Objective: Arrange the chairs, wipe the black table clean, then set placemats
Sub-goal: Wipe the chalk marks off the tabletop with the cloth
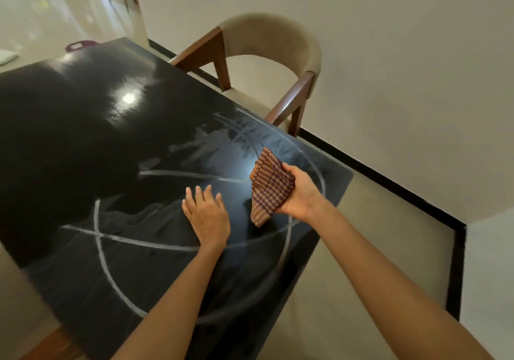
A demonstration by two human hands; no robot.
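A glossy black table fills the left and centre of the head view, marked near me with white chalk-like lines and dusty smears. My left hand lies flat on the tabletop, fingers spread. My right hand holds a folded brown-and-purple checked cloth a little above the table near its right edge. A chair with a beige curved back and brown wooden arms stands tucked at the table's far right side.
A cream wall with a black skirting strip runs close along the right of the table. A purple-handled item and a white object lie on the floor beyond the far end.
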